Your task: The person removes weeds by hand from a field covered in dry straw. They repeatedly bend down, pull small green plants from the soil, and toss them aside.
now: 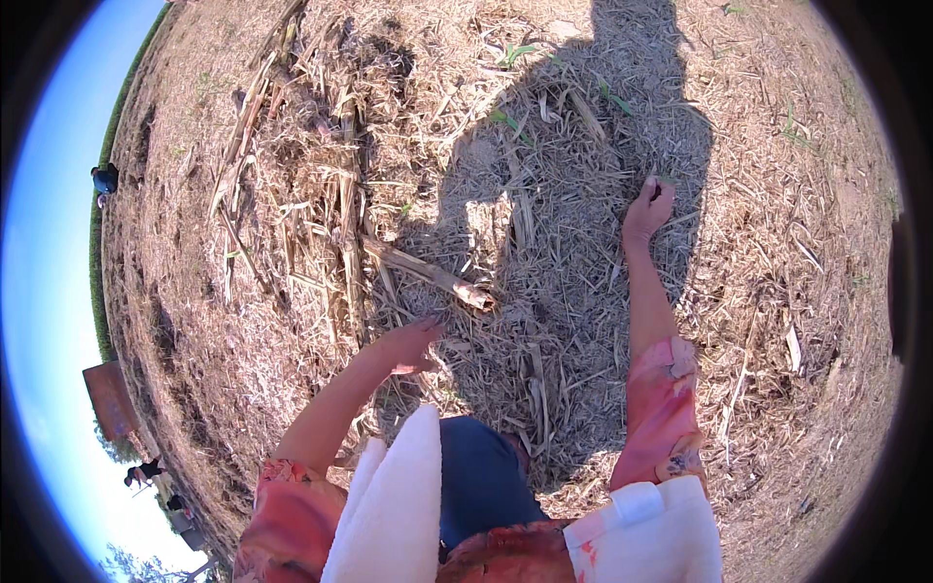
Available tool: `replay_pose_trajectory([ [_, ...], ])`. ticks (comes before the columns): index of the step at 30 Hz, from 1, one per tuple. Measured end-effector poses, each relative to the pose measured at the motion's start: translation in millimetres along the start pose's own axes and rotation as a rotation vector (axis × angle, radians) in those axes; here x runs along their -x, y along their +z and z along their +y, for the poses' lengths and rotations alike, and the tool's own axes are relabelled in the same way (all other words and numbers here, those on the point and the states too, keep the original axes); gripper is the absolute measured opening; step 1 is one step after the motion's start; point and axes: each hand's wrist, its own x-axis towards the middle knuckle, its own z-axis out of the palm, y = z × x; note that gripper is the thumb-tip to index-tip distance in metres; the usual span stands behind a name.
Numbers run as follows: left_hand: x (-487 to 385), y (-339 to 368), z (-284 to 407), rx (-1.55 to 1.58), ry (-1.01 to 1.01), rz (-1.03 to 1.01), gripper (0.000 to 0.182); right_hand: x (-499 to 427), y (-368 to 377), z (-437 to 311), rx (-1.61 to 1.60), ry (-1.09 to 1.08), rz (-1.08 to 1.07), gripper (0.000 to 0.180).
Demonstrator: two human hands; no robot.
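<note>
Dry straw and broken stalks cover the ground before me. My left hand [412,347] is low over the straw with its fingers apart, holding nothing. Just above it in the picture lies a thick dry stalk [437,278], its broken end towards the middle; hand and stalk do not appear to touch. Further up and to the right, my right hand [651,204] has its thumb and fingers pinched together. A small bit of green shows at its fingertips, perhaps a leaf, but whether it is held is unclear. My shadow falls around the right hand.
A heap of long dry stalks [350,218] lies left of centre. Small green shoots [514,55] grow near the top. Several people are far off at the left, one in dark clothing [106,178], near a rust-brown box-like object [111,399]. A white towel [390,503] hangs in front of me.
</note>
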Motion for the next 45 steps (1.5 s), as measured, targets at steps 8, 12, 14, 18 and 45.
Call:
replay_pose_trajectory([
  [8,128.4,-169.2,-45.0,-0.303,-0.365,0.302,0.05,-11.1,-8.6,-6.1,-0.241,0.256,-0.058,0.01],
  [12,122.5,-208.4,-46.8,-0.397,-0.553,0.215,0.028,-14.9,-13.6,-1.1,-0.173,0.246,-0.156,0.008],
  [14,100.6,-204.2,-55.4,-0.238,-0.409,0.464,0.024,-18.4,-15.5,1.4,-0.14,0.203,-0.167,0.007],
  [18,13.8,-185.1,-63.5,0.106,-0.189,0.767,0.029,-8.2,-12.8,3.6,-0.161,0.207,-0.175,0.007],
  [45,-118.8,-273.2,-41.3,0.383,0.144,0.956,0.02,-9.1,-11.6,-5.4,-0.015,0.145,-0.1,0.007],
])
